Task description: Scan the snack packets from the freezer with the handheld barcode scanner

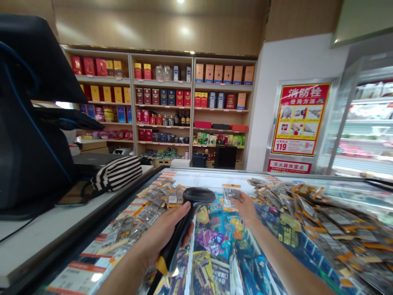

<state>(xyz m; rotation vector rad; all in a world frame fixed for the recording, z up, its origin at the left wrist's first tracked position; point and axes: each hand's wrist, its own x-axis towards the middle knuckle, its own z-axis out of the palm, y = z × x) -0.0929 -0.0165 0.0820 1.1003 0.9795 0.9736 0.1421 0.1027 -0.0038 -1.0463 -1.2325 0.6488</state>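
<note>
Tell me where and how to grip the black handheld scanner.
The scanner is best taken by its handle, probably from the left, where the left hand wraps it. The handle is long and slim, slanting from its near end up to a wide head, so fingers should close round it more easily there.

One Head-Worn View, Facing Forward

The sole view looks from the wearer's head, forward and down over a glass-topped, dark-rimmed chest (208,179). The bare left hand (172,225) and bare right hand (246,209) show close, below centre. A black plastic monitor (39,57) looms near, cut by the left edge. Light-brown wooden shelves (193,88) stand face-on, well beyond; a red-and-yellow rectangular sign (302,121) appears aslant at right.
</note>
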